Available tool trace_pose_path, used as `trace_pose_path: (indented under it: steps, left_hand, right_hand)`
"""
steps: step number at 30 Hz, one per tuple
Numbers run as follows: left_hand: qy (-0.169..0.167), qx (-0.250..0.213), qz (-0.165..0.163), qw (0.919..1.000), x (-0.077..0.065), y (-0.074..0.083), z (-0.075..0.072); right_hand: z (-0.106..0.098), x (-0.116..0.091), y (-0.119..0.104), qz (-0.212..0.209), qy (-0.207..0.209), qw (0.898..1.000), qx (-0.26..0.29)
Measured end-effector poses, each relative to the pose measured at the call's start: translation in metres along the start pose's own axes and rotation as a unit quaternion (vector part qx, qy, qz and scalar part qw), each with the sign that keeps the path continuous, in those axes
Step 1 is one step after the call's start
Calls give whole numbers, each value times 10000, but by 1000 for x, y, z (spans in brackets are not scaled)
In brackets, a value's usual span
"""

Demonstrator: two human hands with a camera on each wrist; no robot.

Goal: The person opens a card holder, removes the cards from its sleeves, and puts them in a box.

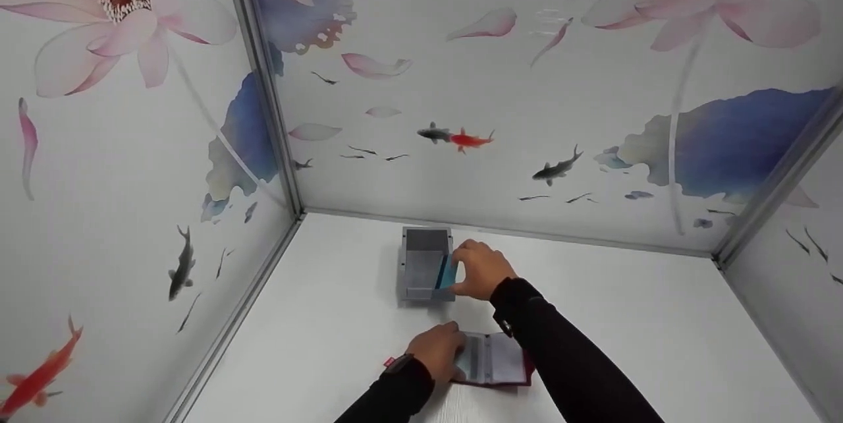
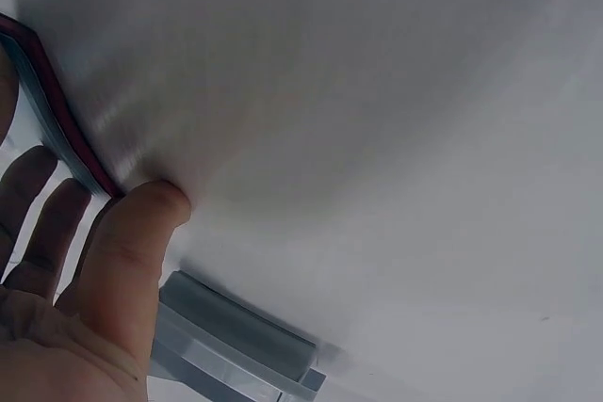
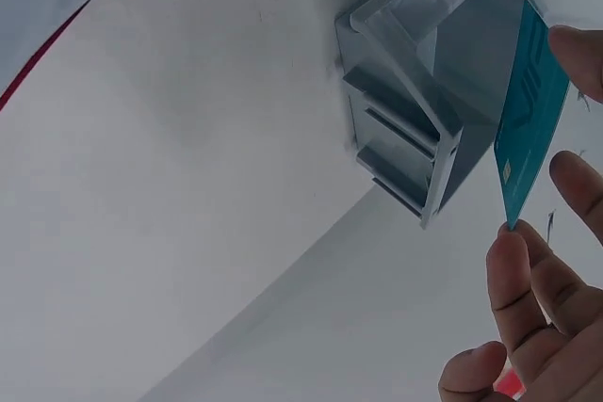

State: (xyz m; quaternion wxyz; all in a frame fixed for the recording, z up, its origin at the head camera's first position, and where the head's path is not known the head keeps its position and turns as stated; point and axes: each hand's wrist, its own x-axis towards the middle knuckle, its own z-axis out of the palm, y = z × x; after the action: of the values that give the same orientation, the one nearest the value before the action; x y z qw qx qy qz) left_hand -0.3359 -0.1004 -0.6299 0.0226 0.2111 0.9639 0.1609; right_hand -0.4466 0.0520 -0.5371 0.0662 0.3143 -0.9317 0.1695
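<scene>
My right hand (image 1: 484,268) pinches a teal bank card (image 3: 530,110) by its edges between thumb and fingers; a small chip shows on it in the right wrist view. The card stands on edge at the right side of an open grey plastic box (image 1: 404,271), partly over its rim. Nearer to me, a card holder with a dark red cover (image 1: 507,357) lies open with clear sleeves. My left hand (image 1: 435,350) holds its left side; in the left wrist view the thumb (image 2: 132,242) meets the cover's edge with the fingers across from it.
A white tabletop (image 1: 593,331) lies under everything. White panels printed with lotus flowers and fish stand behind and at both sides, joined by grey metal frame strips (image 1: 263,107). A small red tag (image 1: 390,362) shows beside the left wrist.
</scene>
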Motion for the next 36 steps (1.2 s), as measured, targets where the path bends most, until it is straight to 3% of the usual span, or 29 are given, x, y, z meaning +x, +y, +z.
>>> trace_pose_path:
  steps: [7, 13, 20, 27, 36]
  left_hand:
    - [-17, 99, 50, 9999, 0, 0, 1]
    - [-215, 15, 21, 9998, -2, 3, -5]
    - [-285, 464, -1, 9985, 6, 1, 5]
    - [-386, 658, -68, 9971, 4, 3, -2]
    - [-224, 523, -119, 9983, 4, -2, 1]
  right_hand:
    - [17, 22, -1, -43, 114, 9999, -110]
    - [32, 35, -2, 113, -58, 9999, -104]
    - [45, 45, 2, 150, -89, 9997, -183]
    - [49, 57, -1, 64, -226, 9977, -633]
    - [41, 62, -18, 214, -609, 9954, -704]
